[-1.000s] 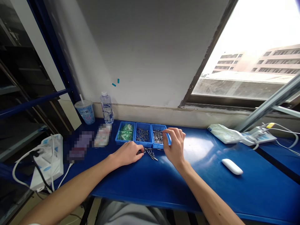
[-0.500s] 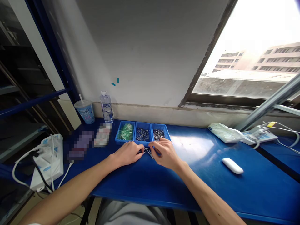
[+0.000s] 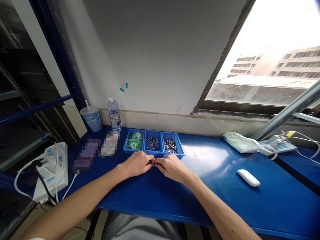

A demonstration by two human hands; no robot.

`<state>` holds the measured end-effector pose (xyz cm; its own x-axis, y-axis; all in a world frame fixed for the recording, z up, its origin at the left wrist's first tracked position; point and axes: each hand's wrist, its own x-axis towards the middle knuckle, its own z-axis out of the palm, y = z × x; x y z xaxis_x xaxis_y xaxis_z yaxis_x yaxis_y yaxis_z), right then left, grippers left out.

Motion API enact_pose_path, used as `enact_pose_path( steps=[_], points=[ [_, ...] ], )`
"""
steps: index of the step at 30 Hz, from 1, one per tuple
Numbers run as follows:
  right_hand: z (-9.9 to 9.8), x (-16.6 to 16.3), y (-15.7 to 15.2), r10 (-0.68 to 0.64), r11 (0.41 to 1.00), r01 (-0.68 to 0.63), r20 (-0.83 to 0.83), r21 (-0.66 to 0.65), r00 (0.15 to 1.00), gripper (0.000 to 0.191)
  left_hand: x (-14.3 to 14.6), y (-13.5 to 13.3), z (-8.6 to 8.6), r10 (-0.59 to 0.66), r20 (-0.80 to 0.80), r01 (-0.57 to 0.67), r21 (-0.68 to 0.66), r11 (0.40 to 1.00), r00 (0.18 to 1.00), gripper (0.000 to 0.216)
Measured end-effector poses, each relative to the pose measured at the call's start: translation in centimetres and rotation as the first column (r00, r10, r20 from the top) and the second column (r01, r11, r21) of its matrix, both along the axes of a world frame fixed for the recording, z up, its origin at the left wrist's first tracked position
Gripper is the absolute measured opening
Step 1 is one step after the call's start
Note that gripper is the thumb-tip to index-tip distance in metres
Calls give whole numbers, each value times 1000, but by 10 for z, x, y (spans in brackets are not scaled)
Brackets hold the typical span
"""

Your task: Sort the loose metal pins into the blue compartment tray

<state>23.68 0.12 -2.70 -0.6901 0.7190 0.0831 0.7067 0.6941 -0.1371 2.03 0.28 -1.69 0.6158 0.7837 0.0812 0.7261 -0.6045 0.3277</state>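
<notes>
My left hand (image 3: 138,164) and my right hand (image 3: 172,167) meet at the fingertips just in front of three blue bins. Both are closed in a pinch. Whatever lies between the fingers is too small and covered to make out. Nearest my right hand is the right bin (image 3: 183,154), which holds many shiny thin metal pieces (image 3: 170,146), like screws or pins. The middle bin (image 3: 153,153) contains darker screw-like pieces (image 3: 152,143). In the left bin (image 3: 125,140) are green and clear small items (image 3: 135,141).
A water bottle (image 3: 114,115) and a lidded cup (image 3: 91,119) stand at the back left. Power strips lie at far left (image 3: 51,180) and far right (image 3: 280,146). A white oval case (image 3: 248,177) and a plastic packet (image 3: 240,142) rest on the blue table (image 3: 150,196).
My right hand has moved left and slightly nearer me, from the right bin's front edge to my left fingertips. The loose metal pieces seen between the hands are now hidden.
</notes>
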Motion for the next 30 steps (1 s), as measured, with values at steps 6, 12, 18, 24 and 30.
enact_pose_path(
  steps=[6, 12, 18, 24, 30],
  points=[
    [-3, -1, 1, -15, 1000, 15, 14, -2, 1000, 22, -1, 0, -1, -1, 4, 1, -10, 1000, 1000, 13],
    [-8, -1, 1, -46, 997, 46, -14, 59, 999, 8, -1, 0, -2, -29, 4, 28, 28, 999, 1000, 12],
    [-9, 1, 1, -40, 990, 55, -112, 130, 993, 10, 0, -2, 1, -61, -12, 62, 62, 996, 998, 16],
    [2, 5, -4, 35, 993, -2, -277, 118, 960, 12, -1, -3, 1, -67, 59, 60, 105, 993, 996, 15],
    [3, 6, -3, 94, 991, -58, -319, 121, 943, 13, -2, -1, -1, -49, 100, 38, 113, 993, 994, 13]
  ],
)
